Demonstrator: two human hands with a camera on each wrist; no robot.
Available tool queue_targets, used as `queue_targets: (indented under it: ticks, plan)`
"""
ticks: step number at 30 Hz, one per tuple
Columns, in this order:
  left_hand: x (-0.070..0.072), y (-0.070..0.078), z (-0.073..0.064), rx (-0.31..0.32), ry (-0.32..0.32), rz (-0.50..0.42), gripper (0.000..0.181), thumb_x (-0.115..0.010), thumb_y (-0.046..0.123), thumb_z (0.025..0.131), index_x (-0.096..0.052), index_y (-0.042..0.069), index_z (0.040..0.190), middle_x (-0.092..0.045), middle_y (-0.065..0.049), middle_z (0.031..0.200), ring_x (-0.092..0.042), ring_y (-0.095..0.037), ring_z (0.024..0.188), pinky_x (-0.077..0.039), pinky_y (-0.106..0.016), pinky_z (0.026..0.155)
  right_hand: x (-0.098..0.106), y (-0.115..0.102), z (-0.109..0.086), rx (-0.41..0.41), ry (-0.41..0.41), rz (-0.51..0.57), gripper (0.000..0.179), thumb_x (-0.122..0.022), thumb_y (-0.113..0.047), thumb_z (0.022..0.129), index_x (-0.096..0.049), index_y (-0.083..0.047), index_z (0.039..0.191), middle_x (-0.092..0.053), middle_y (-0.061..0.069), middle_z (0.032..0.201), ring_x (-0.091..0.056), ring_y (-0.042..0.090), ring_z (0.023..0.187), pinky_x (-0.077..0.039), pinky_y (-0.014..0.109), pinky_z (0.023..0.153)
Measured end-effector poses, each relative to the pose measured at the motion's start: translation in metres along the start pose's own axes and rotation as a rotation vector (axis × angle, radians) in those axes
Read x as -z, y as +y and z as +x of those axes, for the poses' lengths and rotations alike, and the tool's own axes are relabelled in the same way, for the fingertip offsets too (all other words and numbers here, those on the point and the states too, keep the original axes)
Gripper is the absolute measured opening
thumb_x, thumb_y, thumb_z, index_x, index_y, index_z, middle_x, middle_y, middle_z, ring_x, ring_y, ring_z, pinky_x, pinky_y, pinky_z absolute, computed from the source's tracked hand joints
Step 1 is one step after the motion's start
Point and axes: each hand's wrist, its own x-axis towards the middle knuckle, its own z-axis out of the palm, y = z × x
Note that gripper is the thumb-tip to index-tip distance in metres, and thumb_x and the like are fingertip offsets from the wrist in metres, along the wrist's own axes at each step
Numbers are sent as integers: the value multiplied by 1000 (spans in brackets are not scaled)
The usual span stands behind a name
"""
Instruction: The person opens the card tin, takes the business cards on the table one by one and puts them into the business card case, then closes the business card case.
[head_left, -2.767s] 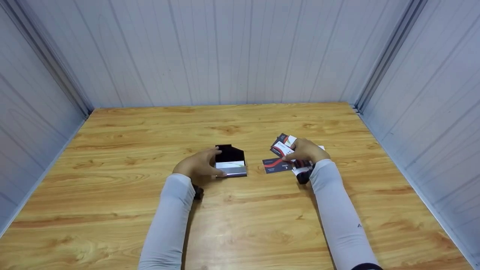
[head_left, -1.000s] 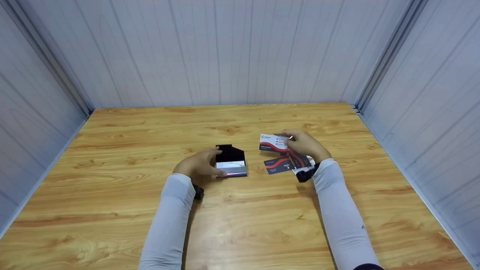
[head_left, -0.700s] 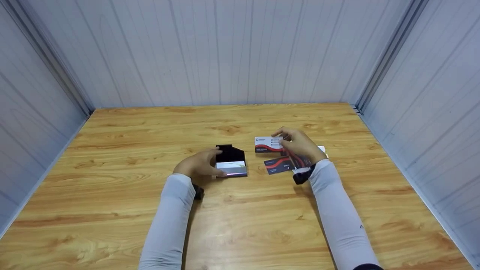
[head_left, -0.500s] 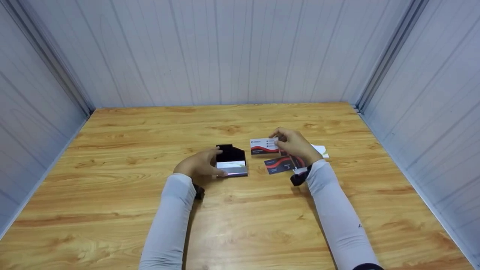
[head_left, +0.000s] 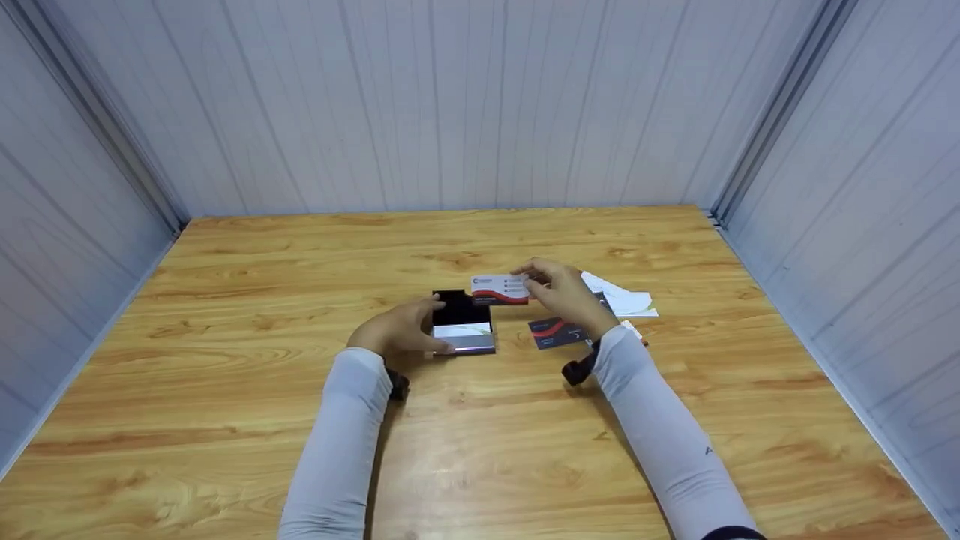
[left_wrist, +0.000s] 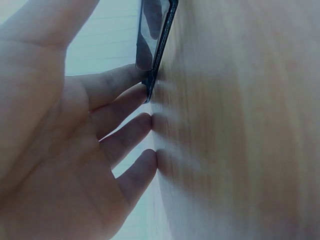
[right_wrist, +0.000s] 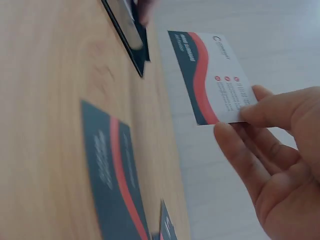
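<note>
A black and silver business card case (head_left: 472,343) lies with its lid up on the table, white cards showing inside it. My left hand (head_left: 397,326) holds it from the left, thumb on the front lip and fingers along the side; in the left wrist view the outer fingertips rest on the wood beside the case (left_wrist: 161,50). Between thumb and fingers, my right hand (head_left: 561,292) pinches a white, red and dark business card (right_wrist: 215,80) by its right end. In the head view, this card's lower left corner overlaps the lid; the right wrist view shows it raised above the table.
Right of the case lies a dark business card (head_left: 555,334) with a red stripe. Behind my right wrist are white cards (head_left: 619,296), and others are partly covered by that arm. Panelled walls (head_left: 465,105) enclose the wooden table (head_left: 480,450).
My right hand has picked a business card from the pile and carried it left to the lid of the case, uncovering white cards behind. My left hand and the case stay put.
</note>
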Motion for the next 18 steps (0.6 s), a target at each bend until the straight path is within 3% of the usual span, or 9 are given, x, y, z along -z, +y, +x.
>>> queue_targets:
  ticks: [5,11,18]
  plan:
    - [-1,1,1,-3,0,11,98,-81,51,82,-30,18,159,-22,-9,164,-19,-30,150,-21,-51,118,-15,-6,-1,25,-17,-1,27,-55,-4,102,-70,-12,124,-70,5,115,-67,19,90,-53,30,66]
    - [-2,2,2,-6,4,19,98,-81,51,82,-31,16,159,-25,-10,163,-20,-30,149,-21,-50,118,-29,-8,-2,45,-21,47,25,-58,-3,101,-71,-9,121,-71,4,112,-67,18,89,-53,29,69]
    - [-1,1,4,-63,29,-35,80,-84,42,82,-47,16,148,-51,-5,143,-45,-22,133,-32,-44,114,-42,-12,1,74,-24,32,21,-64,-4,97,-73,-11,115,-73,2,109,-69,16,93,-57,31,79]
